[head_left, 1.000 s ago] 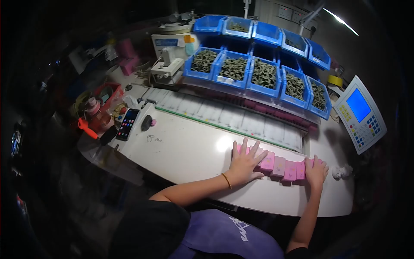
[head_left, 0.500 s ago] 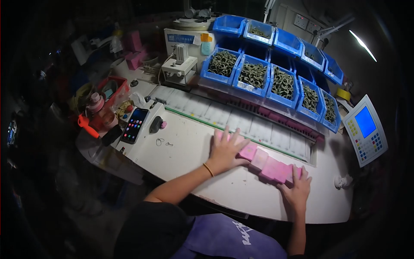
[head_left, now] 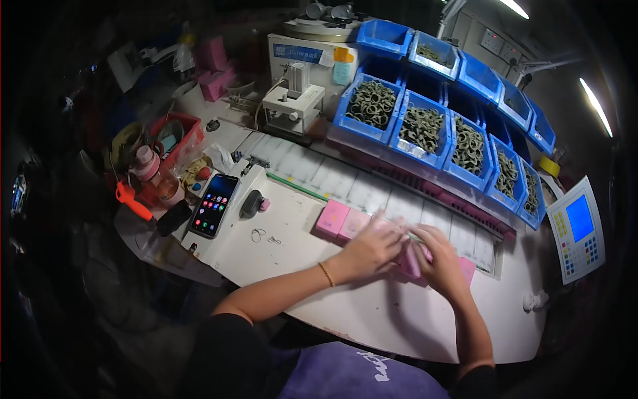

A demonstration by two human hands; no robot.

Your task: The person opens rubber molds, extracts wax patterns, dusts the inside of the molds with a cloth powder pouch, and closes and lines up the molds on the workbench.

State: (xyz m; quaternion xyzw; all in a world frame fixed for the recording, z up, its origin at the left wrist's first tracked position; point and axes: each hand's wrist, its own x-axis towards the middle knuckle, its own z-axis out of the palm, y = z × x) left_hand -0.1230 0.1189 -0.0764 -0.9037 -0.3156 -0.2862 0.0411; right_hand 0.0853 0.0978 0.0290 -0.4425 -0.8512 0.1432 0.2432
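A row of pink blocks (head_left: pixel 333 219) lies on the white worktop along the green-edged strip, partly hidden behind my hands. My left hand (head_left: pixel 372 249) is over the middle of the row, its fingertips smeared by motion, so I cannot see what they grip. Close against it, my right hand (head_left: pixel 440 263) has its fingers bent round a tilted pink block (head_left: pixel 412 261). Another pink block (head_left: pixel 467 269) shows beyond the right wrist. Both sets of fingertips nearly meet above the row.
Blue bins (head_left: pixel 419 159) full of greenish ring-shaped pieces stand behind the white slatted strip (head_left: pixel 359 181). On the left are a phone (head_left: pixel 214 205), a dark rounded object (head_left: pixel 251 203) and a pink-capped bottle (head_left: pixel 149 166). A control panel (head_left: pixel 577 229) stands at right.
My hands have come together from the two ends of the row toward its middle. The right hand now holds a tilted block. The camera view has shifted slightly.
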